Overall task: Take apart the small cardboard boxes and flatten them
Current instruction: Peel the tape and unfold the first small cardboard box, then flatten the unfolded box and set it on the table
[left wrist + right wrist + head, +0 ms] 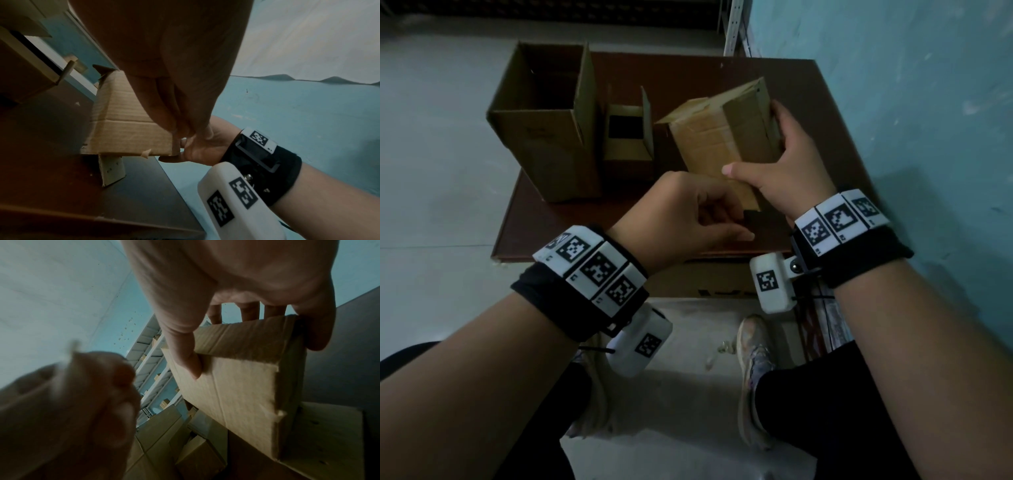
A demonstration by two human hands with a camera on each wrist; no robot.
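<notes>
1. A small cardboard box [726,137] is held tilted over the right half of the worktop [544,219] by the right hand [787,171]; the grip is wrapped round it, thumb pressed on the near face, fingers round the far side.
2. The left hand [688,212] is seen curled at the box's near lower corner. Whether something thin, perhaps tape, is pinched there cannot be told; the right wrist view is blurred.
3. The step in hand is judged to be the opening of this box's seam; its walls are not yet collapsed.
4. The next move would call for the seam or flap at the near end to be freed, then the walls to be pushed flat while the box is steadied.
5. Two more boxes are left standing open: a large carton [544,130] at the left and a smaller open box [626,137] just beside it, near the held box.
6. Open room is found on the near worktop strip; a blue wall [911,102] closes the right side, so flattening is better done toward the near edge.
</notes>
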